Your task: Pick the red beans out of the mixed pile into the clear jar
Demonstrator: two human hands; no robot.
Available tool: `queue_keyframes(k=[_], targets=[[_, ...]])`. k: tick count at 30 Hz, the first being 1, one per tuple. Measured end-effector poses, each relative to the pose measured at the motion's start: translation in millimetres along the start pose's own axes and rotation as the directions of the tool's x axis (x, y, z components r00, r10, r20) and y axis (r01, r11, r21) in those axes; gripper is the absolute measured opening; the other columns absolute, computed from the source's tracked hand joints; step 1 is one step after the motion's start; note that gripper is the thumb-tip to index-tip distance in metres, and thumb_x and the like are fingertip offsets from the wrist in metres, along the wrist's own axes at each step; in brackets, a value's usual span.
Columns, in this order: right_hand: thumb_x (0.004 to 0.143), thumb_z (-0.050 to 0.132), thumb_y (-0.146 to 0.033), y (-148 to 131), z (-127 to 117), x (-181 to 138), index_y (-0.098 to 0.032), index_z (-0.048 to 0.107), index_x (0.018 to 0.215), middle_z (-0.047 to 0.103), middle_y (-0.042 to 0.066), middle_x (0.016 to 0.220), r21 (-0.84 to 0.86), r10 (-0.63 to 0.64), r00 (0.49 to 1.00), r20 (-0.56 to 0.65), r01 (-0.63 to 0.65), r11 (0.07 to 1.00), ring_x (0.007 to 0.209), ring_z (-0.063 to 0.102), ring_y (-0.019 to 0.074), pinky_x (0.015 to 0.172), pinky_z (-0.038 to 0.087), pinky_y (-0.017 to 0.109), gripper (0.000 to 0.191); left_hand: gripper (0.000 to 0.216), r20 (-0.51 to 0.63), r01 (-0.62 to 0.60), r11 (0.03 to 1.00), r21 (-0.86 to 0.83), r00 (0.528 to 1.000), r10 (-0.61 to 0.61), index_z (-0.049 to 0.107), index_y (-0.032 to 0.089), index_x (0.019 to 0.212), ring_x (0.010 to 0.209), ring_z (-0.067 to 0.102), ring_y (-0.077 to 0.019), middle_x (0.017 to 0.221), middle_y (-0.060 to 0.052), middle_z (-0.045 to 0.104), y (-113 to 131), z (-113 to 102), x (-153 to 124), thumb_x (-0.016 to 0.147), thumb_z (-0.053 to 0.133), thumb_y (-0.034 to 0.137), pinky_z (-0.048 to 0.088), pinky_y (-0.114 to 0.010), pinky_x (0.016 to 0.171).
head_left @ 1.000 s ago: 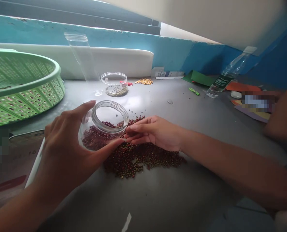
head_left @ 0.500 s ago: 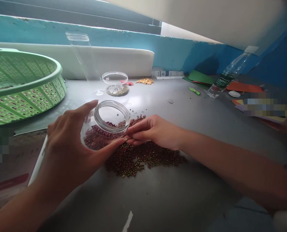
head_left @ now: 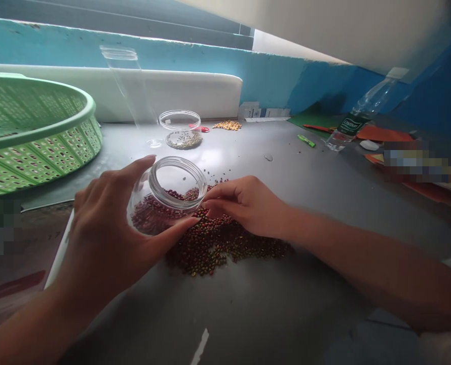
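Note:
A clear wide-mouthed jar [head_left: 155, 195] is tilted toward me, with my left hand [head_left: 109, 228] wrapped round its left side and the thumb under its front. Dark red beans show through its wall. Just right of the rim, my right hand [head_left: 248, 205] has thumb and fingers pinched together; whatever sits between the tips is too small to make out. Beneath both hands a loose pile of red and greenish beans [head_left: 206, 253] spreads over the grey table [head_left: 271, 304].
At left stands a green slotted basket [head_left: 90, 119]. Behind the jar are a tall clear container [head_left: 128, 83], a low round clear container [head_left: 180, 124] holding small seeds, and yellow kernels [head_left: 227, 125]. Toward the right are a green clip-like object [head_left: 306, 141], a plastic bottle [head_left: 350, 124] and coloured paper [head_left: 385, 134].
My right hand has risen slightly, its fingertips now nearer the jar's rim and drawn closer together. My left hand keeps hold of the jar almost unmoved.

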State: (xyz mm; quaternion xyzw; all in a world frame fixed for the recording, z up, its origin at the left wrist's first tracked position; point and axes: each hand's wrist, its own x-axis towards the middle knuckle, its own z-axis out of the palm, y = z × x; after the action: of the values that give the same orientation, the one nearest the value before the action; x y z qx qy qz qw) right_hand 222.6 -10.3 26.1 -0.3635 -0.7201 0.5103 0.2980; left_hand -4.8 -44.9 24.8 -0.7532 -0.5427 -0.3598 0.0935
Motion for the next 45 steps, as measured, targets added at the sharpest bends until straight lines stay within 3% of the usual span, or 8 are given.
queue_keyframes(k=[6,10,13,19,24,29,41,45], targets=[[0.098,0.052,-0.033,-7,-6,-2,-0.019,0.065,0.101,0.061,-0.004,0.063,-0.225,-0.059,0.995,-0.075,0.04,0.973,0.056,0.052,0.0091,0.059,0.041,0.026,0.02,0.078,0.024,0.01,1.0,-0.001,1.0,-0.01,0.041,0.031,0.141,0.119,0.058,-0.0371,0.127,-0.008,0.06,0,-1,0,0.074,0.064,0.062,0.045,-0.057,0.106],[0.098,0.051,-0.026,-5,-7,0,-0.02,0.053,0.107,0.053,-0.006,0.065,-0.055,-0.02,1.0,-0.011,0.019,0.998,0.058,0.048,0.0093,0.055,0.038,0.024,0.011,0.077,0.05,0.023,1.0,-0.009,0.998,-0.023,0.038,0.033,0.142,0.121,0.056,-0.0374,0.13,-0.008,0.058,1,-3,-1,0.075,0.06,0.064,0.043,-0.057,0.108],[0.097,0.051,-0.025,-3,-9,2,-0.019,0.054,0.105,0.057,-0.003,0.073,-0.007,-0.008,1.0,0.019,0.008,1.0,0.066,0.053,0.0107,0.061,0.042,0.025,0.011,0.077,0.05,0.034,0.999,-0.002,0.998,-0.034,0.039,0.033,0.142,0.121,0.056,-0.0364,0.128,-0.008,0.059,1,-2,-1,0.076,0.059,0.065,0.043,-0.056,0.108],[0.094,0.056,-0.019,-13,-22,-4,-0.018,0.071,0.097,0.068,0.003,0.092,-0.53,-0.122,0.99,0.074,0.142,0.836,0.083,0.06,0.0143,0.076,0.043,0.029,0.015,0.081,0.007,0.005,1.0,0.014,1.0,-0.005,0.042,0.031,0.141,0.117,0.059,-0.0359,0.125,-0.008,0.062,1,0,0,0.071,0.066,0.065,0.045,-0.053,0.104],[0.089,0.061,-0.009,-12,-25,-6,-0.019,0.072,0.109,0.067,0.007,0.111,-0.562,-0.105,0.955,0.278,0.251,0.788,0.102,0.062,0.0182,0.094,0.045,0.032,0.025,0.083,-0.005,-0.004,1.0,0.008,1.0,0.004,0.044,0.027,0.14,0.115,0.06,-0.0352,0.124,-0.01,0.063,0,0,0,0.07,0.069,0.064,0.045,-0.051,0.103],[0.089,0.062,-0.009,-2,-19,-1,-0.017,0.071,0.112,0.066,0.008,0.109,-0.536,-0.143,0.919,0.367,0.334,0.775,0.1,0.062,0.018,0.095,0.047,0.033,0.025,0.083,-0.005,-0.005,1.0,0.005,1.0,0.005,0.044,0.026,0.14,0.116,0.06,-0.0351,0.125,-0.011,0.062,0,1,0,0.07,0.069,0.063,0.044,-0.051,0.104],[0.086,0.057,-0.008,-7,-8,-2,-0.013,0.076,0.095,0.071,0.009,0.095,-0.632,-0.14,0.943,0.302,0.308,0.711,0.085,0.063,0.0166,0.084,0.049,0.032,0.022,0.082,-0.002,0.003,1.0,0.0,1.0,-0.003,0.045,0.026,0.139,0.116,0.06,-0.0344,0.124,-0.011,0.062,-1,-3,-1,0.07,0.07,0.063,0.044,-0.051,0.105],[0.083,0.058,-0.01,-6,-10,-3,-0.016,0.077,0.097,0.074,0.005,0.088,-0.524,-0.104,0.981,0.164,0.176,0.833,0.076,0.063,0.014,0.073,0.049,0.029,0.024,0.082,0.006,0.007,1.0,-0.005,1.0,-0.007,0.044,0.027,0.14,0.116,0.06,-0.0338,0.125,-0.01,0.062,0,-2,-1,0.071,0.069,0.062,0.044,-0.05,0.105]])
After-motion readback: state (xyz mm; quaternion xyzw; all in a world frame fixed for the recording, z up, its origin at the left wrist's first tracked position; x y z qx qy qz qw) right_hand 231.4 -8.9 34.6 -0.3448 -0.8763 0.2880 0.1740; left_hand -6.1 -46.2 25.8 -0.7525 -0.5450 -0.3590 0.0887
